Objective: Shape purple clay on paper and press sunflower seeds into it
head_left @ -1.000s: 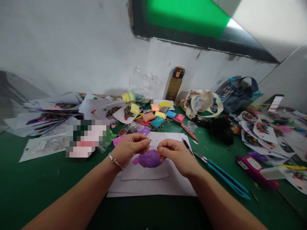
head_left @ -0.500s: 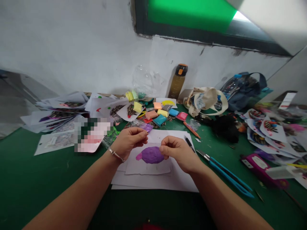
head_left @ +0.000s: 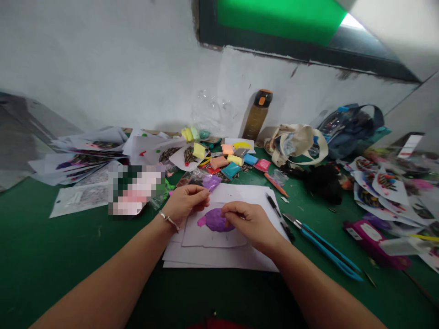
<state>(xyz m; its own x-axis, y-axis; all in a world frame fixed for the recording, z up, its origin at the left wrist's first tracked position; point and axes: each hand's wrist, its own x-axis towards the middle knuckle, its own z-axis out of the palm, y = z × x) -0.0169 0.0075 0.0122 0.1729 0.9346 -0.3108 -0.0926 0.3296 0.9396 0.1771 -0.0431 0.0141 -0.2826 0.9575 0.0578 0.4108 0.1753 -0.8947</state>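
Observation:
A flat oval of purple clay (head_left: pixel 215 219) with a small pink lump (head_left: pixel 201 221) at its left end lies on a white sheet of paper (head_left: pixel 206 240). Above its right part is my right hand (head_left: pixel 252 224), thumb and forefinger pinched together. Whatever sits between those fingertips is too small to make out. My left hand (head_left: pixel 188 201), with a bracelet at the wrist, hovers over the upper left of the paper. Its fingers are curled with the thumb pressed in, and I cannot see what they hold. Just behind it rests a purple clay packet (head_left: pixel 213 182).
Colourful clay packets (head_left: pixel 230 170) lie behind the papers. A black pen (head_left: pixel 274 205), blue tweezers (head_left: pixel 325 246) and an orange stick (head_left: pixel 276 185) are at the right. Paper stacks (head_left: pixel 85 155) stand left. A brown bottle (head_left: pixel 257 116) and cloth bag (head_left: pixel 298 141) are by the wall.
My right hand has moved left, from the right end of the purple oval to over its surface. My left hand stays nearly in place. The view has shifted slightly.

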